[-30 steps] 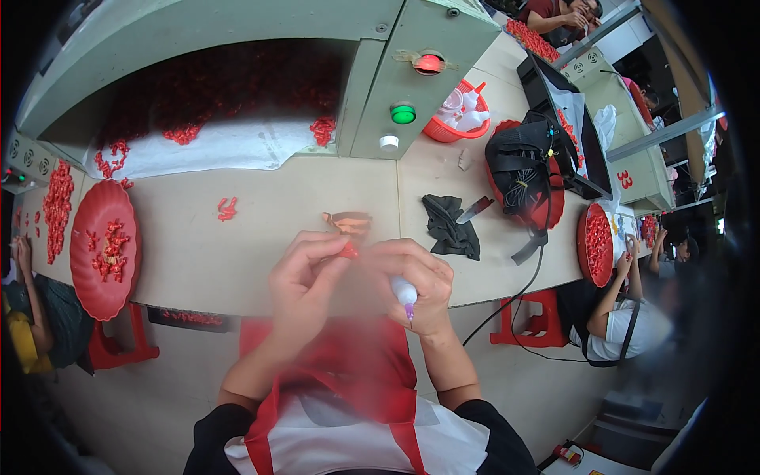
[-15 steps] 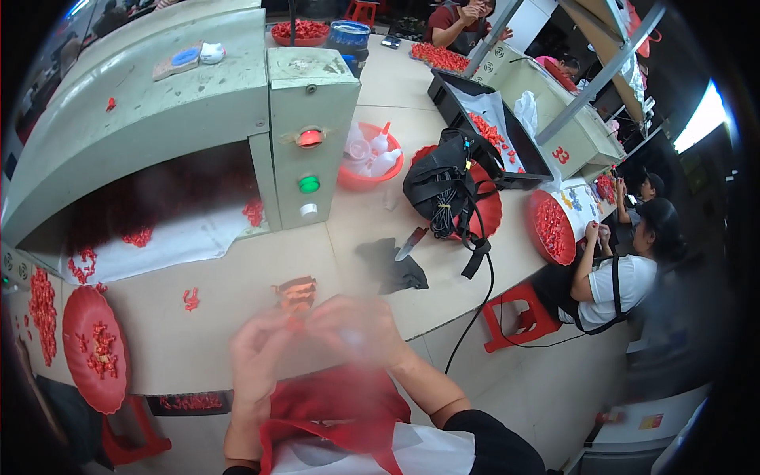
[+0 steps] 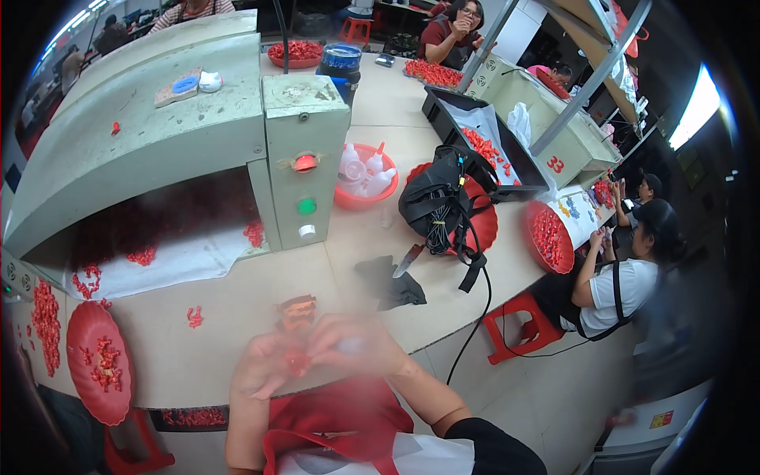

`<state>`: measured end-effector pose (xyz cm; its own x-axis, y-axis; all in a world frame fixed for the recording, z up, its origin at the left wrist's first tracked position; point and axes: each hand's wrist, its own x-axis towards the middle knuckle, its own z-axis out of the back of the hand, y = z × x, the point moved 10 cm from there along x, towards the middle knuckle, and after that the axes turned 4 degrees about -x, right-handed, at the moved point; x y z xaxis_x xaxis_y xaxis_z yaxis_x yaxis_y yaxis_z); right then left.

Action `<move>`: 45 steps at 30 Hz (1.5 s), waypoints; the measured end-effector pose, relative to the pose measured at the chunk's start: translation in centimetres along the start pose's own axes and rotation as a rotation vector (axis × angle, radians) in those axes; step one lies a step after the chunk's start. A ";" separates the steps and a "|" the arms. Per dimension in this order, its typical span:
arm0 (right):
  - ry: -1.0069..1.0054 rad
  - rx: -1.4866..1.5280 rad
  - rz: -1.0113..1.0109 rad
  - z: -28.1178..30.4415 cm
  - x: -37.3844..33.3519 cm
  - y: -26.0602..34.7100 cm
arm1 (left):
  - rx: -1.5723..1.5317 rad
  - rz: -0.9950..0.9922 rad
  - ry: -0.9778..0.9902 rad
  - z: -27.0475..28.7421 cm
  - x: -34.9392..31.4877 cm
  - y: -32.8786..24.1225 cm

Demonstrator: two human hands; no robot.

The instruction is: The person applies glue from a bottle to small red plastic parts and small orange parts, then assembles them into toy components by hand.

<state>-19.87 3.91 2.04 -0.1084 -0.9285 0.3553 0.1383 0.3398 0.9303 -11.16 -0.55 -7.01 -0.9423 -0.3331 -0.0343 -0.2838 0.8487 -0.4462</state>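
Note:
My left hand is closed, its fingertips pinching a small glossy red piece above the table's near edge. Close against it, my right hand is also closed, fingertips bent toward the red piece. A pale whitish blur shows within the right hand; haze over the picture hides what it is. Just beyond my fingers lies a strip with orange and dark bands. One small red figure-like piece rests on the table to the left.
A pale green machine with an open mouth stands ahead. Left is a red scalloped tray of red pieces. Right are a bowl of squeeze bottles, a black cloth, a knife and a cabled black bag. Co-workers sit farther right.
The view has tilted, so the table and machine sit slightly lower. My left hand has turned a little, and the red piece between my fingertips shows more plainly. My hands stay close together.

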 end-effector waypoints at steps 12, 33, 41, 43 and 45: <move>0.052 0.035 -0.034 -0.4 -0.5 -0.4 | -0.201 0.107 0.141 -0.3 0.0 2.3; 0.021 0.155 -0.124 -0.3 -0.7 -1.3 | -0.312 0.166 0.271 -1.3 -0.6 3.6; -0.014 0.188 -0.223 -0.3 -1.1 -3.6 | -0.438 0.123 0.288 -1.0 -0.6 3.2; 0.005 0.152 -0.197 -0.2 -0.9 -4.5 | -0.376 0.063 0.175 -0.3 -0.4 2.7; -0.030 0.099 -0.294 0.9 -0.1 -5.6 | -0.354 0.008 0.138 -0.4 -0.4 1.6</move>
<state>-21.51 2.25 -3.18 -0.1584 -0.9848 0.0712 0.0002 0.0721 0.9974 -11.36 1.13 -7.32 -0.9528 -0.2883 0.0953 -0.2978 0.9484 -0.1090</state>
